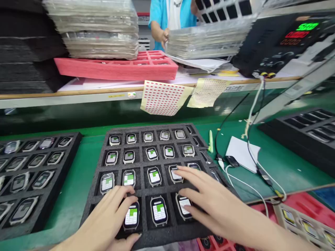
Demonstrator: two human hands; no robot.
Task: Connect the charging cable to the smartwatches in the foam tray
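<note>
A dark grey foam tray [140,164] of square smartwatch bodies without straps lies in front of me, most of their screens lit white and green. My left hand [115,212] rests over its near left part, its fingers bent loosely beside a lit watch [131,217] and its thumb by the front edge. My right hand [202,191] spreads over the right side. One of its fingertips is at a watch [175,174], and lower fingers reach over the near right watch [183,206]. Another lit watch [158,211] sits uncovered between the hands.
Watch trays flank mine at left [65,174] and right [300,139]. Cables [248,184] and white paper [243,153] lie to the right. A shelf ahead bears a pink foam tray [117,69], stacked plastic trays [99,31] and a power supply [282,45]. Behind it stands a person [159,35].
</note>
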